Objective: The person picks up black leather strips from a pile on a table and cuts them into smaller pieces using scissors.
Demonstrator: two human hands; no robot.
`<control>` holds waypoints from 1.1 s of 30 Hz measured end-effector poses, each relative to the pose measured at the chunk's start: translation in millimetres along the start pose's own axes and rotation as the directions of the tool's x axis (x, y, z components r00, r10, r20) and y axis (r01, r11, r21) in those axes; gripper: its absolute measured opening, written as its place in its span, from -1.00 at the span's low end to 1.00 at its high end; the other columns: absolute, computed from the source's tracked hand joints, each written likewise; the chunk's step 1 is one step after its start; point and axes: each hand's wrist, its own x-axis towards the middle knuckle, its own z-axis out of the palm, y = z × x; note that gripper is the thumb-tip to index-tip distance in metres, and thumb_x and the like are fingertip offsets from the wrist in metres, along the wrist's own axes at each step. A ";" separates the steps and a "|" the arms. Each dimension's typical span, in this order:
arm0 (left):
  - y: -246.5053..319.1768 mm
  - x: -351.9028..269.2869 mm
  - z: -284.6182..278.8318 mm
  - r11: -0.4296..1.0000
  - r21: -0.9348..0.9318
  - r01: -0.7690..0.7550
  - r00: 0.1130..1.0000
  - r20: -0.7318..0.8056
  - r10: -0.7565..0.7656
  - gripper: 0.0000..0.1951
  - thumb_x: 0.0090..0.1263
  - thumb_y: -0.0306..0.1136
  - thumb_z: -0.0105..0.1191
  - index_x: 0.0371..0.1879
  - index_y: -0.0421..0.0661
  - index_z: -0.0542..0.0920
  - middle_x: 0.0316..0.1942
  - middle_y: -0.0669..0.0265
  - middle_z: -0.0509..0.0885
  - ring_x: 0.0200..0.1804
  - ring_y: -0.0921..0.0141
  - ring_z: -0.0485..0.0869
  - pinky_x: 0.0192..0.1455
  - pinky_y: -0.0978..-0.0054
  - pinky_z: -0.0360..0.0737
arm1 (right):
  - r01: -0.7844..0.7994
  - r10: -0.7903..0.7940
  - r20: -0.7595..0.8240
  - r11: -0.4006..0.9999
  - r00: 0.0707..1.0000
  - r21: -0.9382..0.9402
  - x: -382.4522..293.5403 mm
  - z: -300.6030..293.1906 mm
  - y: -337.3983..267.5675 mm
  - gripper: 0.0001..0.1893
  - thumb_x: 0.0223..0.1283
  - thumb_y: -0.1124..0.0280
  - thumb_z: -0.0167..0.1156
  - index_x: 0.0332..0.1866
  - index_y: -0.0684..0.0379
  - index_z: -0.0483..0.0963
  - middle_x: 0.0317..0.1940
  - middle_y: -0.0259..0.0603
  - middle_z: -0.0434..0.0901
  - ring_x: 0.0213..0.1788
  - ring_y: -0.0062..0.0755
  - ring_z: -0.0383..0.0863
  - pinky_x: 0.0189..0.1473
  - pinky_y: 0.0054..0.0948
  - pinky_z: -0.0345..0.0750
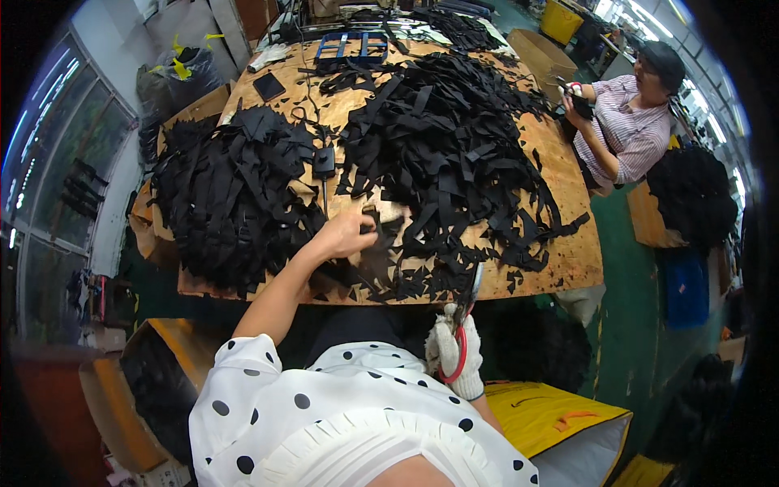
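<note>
My bare left hand (pixel 348 235) is over the near part of the wooden table, its fingers closed on a black webbing strip (pixel 380 246) that is blurred by motion. In a white knitted glove, my right hand (pixel 456 350) grips red-handled scissors (pixel 465 341) at the table's front edge. Their blades point away from me and look nearly closed. A large heap of black webbing strips (pixel 438 134) spreads across the middle and right. To the left lies another heap of black straps (pixel 237 195), some with buckles. Small black triangular offcuts (pixel 420 283) are scattered nearest me.
Between the heaps, a black box with a cord (pixel 324 163) lies on the wooden table (pixel 560 182). Farther back are a phone (pixel 269 86), a glove (pixel 269 56) and a blue crate (pixel 352 47). A co-worker (pixel 627 115) stands at right. A yellow bag (pixel 548 414) and cartons (pixel 122 408) flank me.
</note>
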 end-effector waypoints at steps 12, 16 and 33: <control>-7.1 -8.4 -12.8 0.932 0.217 0.290 0.943 -0.232 -0.239 -0.72 0.19 -0.19 0.03 -0.20 -0.05 0.64 -0.37 -0.01 0.65 -0.23 0.05 0.63 -0.12 0.17 0.55 | 0.009 -0.007 0.017 0.994 1.000 -0.110 2.2 -0.7 -1.2 -0.69 0.22 0.37 0.10 0.03 0.25 0.37 -0.40 -0.28 0.52 -0.44 -0.55 0.51 -0.39 -0.54 0.46; 4.8 17.6 -6.5 0.923 0.272 0.272 0.940 -0.281 -0.195 -0.72 0.23 -0.15 0.04 -0.20 -0.04 0.64 -0.39 0.06 0.67 -0.24 0.08 0.64 -0.14 0.16 0.56 | -0.003 0.005 0.016 0.992 1.000 -0.125 1.4 0.2 -4.4 -0.68 0.22 0.38 0.10 0.04 0.25 0.36 -0.40 -0.29 0.52 -0.44 -0.56 0.51 -0.39 -0.56 0.46; -17.4 42.7 34.5 0.897 0.428 0.110 0.990 -0.126 -0.061 -0.57 0.10 -0.13 0.25 -0.06 -0.05 0.58 -0.04 0.16 0.53 -0.02 0.15 0.57 -0.04 0.25 0.54 | -0.264 0.259 0.066 0.959 0.964 0.102 -1.0 -0.3 -1.4 -0.59 0.17 0.28 0.16 0.06 0.28 0.36 -0.22 -0.11 0.56 -0.19 -0.26 0.58 -0.12 -0.38 0.50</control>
